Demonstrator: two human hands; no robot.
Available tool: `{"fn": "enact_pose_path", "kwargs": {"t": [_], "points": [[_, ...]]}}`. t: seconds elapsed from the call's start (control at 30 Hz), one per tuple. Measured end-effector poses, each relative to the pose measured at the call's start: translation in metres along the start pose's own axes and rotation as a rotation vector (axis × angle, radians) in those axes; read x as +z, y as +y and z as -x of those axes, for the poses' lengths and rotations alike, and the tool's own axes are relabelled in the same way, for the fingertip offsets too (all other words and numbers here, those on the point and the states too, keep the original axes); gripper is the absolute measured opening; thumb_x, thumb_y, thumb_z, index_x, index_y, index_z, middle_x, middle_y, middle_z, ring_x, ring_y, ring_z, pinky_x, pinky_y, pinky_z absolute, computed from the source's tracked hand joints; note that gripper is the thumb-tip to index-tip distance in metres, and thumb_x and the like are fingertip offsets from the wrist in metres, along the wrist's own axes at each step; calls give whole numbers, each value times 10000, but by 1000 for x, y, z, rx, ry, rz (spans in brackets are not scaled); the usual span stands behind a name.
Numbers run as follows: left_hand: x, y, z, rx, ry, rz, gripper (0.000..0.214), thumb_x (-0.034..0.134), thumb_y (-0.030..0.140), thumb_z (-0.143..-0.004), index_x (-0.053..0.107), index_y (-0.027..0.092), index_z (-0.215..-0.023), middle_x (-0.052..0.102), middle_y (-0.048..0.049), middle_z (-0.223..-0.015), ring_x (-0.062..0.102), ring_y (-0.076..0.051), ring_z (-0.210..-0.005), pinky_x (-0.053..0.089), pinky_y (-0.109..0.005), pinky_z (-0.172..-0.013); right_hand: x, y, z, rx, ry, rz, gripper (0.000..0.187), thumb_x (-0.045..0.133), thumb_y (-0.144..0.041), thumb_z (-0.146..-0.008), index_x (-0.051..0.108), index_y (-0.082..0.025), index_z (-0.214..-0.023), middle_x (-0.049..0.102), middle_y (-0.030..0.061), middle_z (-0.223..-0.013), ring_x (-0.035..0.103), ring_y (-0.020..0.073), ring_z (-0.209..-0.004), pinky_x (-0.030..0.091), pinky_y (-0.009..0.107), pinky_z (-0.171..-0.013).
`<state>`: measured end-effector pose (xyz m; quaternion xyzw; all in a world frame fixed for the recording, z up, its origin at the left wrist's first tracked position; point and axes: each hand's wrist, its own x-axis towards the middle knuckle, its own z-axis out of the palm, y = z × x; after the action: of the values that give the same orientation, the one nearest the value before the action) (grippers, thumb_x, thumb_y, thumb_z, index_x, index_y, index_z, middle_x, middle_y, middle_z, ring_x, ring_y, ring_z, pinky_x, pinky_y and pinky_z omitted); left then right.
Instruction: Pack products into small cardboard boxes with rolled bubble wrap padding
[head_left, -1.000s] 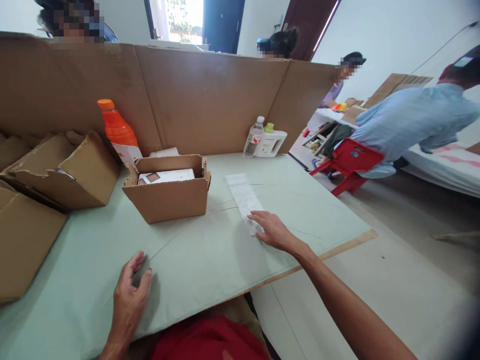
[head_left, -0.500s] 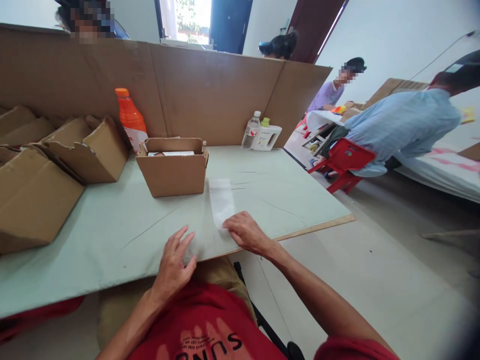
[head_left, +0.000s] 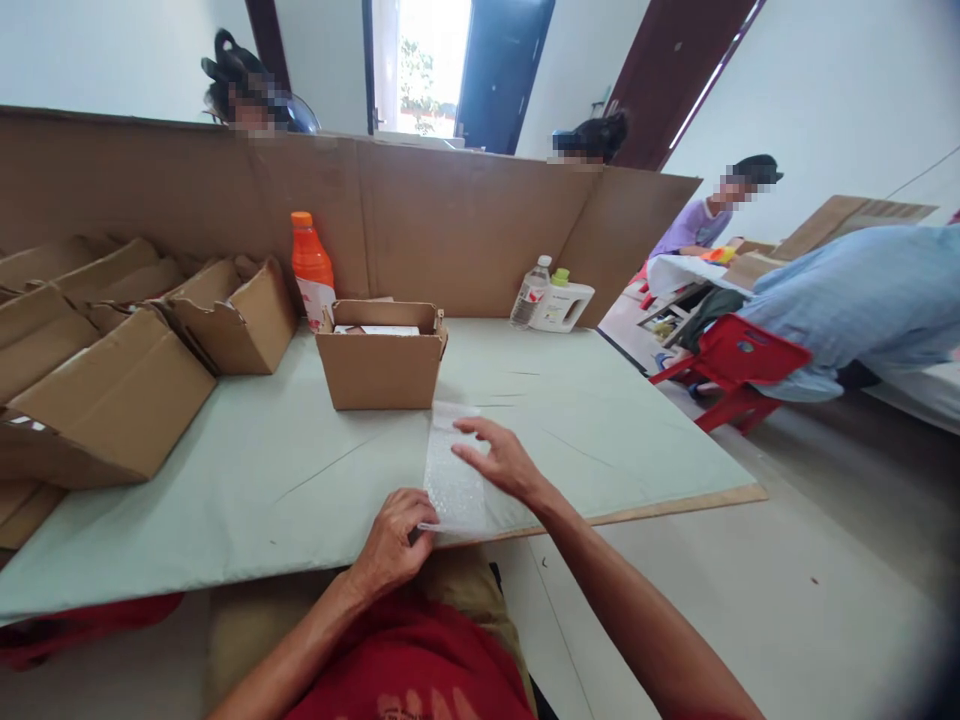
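Observation:
A clear bubble wrap bag (head_left: 454,480) lies on the pale green table close to its front edge. My left hand (head_left: 399,530) pinches the bag's near left corner between thumb and fingers. Over the bag's upper right part is my right hand (head_left: 501,458), its thumb and fingers apart and nothing between them. Just beyond the bag stands an open cardboard box (head_left: 381,372) with flat white items (head_left: 379,330) showing at its top.
Several open cardboard boxes (head_left: 112,400) crowd the table's left side. An orange bottle (head_left: 312,262), a clear bottle (head_left: 531,292) and a white jug (head_left: 562,305) stand by the cardboard partition (head_left: 450,220). A person in light blue (head_left: 862,300) sits right on a red chair (head_left: 754,350).
My left hand has moved right and taken hold of the bag's near corner. My right hand has let go and opened above the bag. The view has shifted.

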<state>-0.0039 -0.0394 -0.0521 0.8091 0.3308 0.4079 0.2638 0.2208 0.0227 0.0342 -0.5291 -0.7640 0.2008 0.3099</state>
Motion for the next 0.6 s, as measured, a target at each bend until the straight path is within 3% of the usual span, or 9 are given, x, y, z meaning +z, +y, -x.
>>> {"fn": "enact_pose_path", "kwargs": {"t": [0.13,0.23,0.37,0.6], "points": [[1,0,0,15,59,49,184,565,72,-809,667,207,-883,734,-58,-930,663,-228,-1004,521,-416,-915,13,22,-83,171,58,68,613,738,-386,-811,571,-161,-1356,637,171,-1370,628,293,-1224,522,426,-975],[1,0,-1,8,101,81,169,560,79,-820,655,203,-883,728,-62,-921,665,-219,-980,532,-404,-895,30,28,-125,196,36,87,643,753,-426,-780,566,-168,-1338,700,155,-1262,669,314,-1149,527,429,-946],[0,0,-1,-1,127,116,149,565,90,-819,644,207,-866,726,-61,-903,666,-216,-966,534,-396,-888,49,29,-146,222,15,116,522,693,-470,-808,590,-218,-1253,755,91,-1100,704,310,-1017,533,398,-859],[0,2,-2,5,145,129,181,561,65,-754,631,211,-837,735,-53,-878,677,-221,-935,529,-401,-880,52,35,-154,203,-17,121,500,656,-401,-839,577,-203,-1292,751,92,-1143,703,276,-1023,536,352,-841]]}}
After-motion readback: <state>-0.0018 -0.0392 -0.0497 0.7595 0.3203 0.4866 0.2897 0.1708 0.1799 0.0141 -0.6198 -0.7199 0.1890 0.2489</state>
